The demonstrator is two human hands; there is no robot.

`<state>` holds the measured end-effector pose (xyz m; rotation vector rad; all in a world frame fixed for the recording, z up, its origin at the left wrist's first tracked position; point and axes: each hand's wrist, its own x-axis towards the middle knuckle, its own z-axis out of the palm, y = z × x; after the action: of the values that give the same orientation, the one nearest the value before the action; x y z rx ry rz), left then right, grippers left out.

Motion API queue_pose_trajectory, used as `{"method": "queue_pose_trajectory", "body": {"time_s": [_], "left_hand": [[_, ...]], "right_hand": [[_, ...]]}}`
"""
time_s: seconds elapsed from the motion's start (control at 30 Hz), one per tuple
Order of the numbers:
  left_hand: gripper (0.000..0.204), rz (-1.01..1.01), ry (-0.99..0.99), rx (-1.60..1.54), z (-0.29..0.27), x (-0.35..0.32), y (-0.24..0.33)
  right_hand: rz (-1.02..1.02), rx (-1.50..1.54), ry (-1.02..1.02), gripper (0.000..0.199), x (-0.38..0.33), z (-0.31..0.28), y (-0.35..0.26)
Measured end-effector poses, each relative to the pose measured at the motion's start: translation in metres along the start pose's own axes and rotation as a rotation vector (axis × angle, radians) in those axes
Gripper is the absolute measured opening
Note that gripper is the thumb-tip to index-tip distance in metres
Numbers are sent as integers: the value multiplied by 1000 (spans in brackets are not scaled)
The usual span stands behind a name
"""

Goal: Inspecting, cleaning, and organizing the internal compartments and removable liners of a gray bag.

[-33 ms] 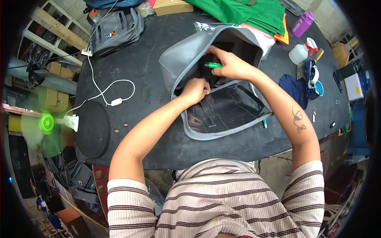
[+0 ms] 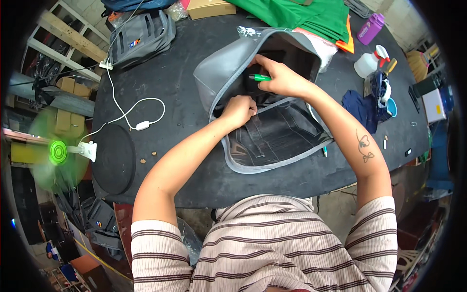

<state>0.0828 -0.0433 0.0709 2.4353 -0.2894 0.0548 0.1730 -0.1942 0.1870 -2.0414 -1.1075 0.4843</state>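
A grey bag (image 2: 209,80) lies opened on the table, its dark lining showing and its flap folded toward me. My left hand (image 2: 239,110) is closed, fingers curled on the lining at the bag's left opening edge; the exact bit it pinches is hidden. Inside the mouth, my right hand (image 2: 282,79) is closed around a slim green stick-like tool (image 2: 261,78) with a dark end pointing left. The right index finger reaches toward the bag's inner wall, its tip partly hidden in shadow. A clear pocket panel (image 2: 287,134) covers the flap's inside.
Another grey bag (image 2: 141,39) sits at the far left, beside a white cable (image 2: 114,92). A green fan (image 2: 58,152) spins at the left edge. Green cloth (image 2: 296,19), a purple bottle (image 2: 370,29), a spray bottle (image 2: 367,64) and dark blue cloth (image 2: 359,108) are farther right.
The green tool in my right hand has shifted slightly left and up. My left hand has stayed in place; the bag has moved only a touch.
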Motion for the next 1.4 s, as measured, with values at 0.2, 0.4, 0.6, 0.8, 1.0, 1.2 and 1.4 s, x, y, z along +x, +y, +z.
{"method": "queue_pose_trajectory", "body": {"time_s": [0.2,0.4,0.6,0.8,1.0,1.2,1.4], "left_hand": [[9,-8,-2,30,-2,1,3],[5,105,19,307,9,1,11],[7,131,-27,267,11,4,9],[18,190,-140,454,13,7,10],[16,-18,-27,186,15,6,3],[4,-320,-77,-334,4,4,-17],[8,-480,-55,-495,-6,10,-15]], "right_hand": [[-21,48,79,46,10,7,8],[26,56,109,44,15,8,6],[21,85,115,44,19,13,14],[50,74,101,44,16,11,6],[22,55,123,46,12,13,9],[-54,31,144,45,13,14,18],[-58,-237,-168,35,-37,-26,-47]]}}
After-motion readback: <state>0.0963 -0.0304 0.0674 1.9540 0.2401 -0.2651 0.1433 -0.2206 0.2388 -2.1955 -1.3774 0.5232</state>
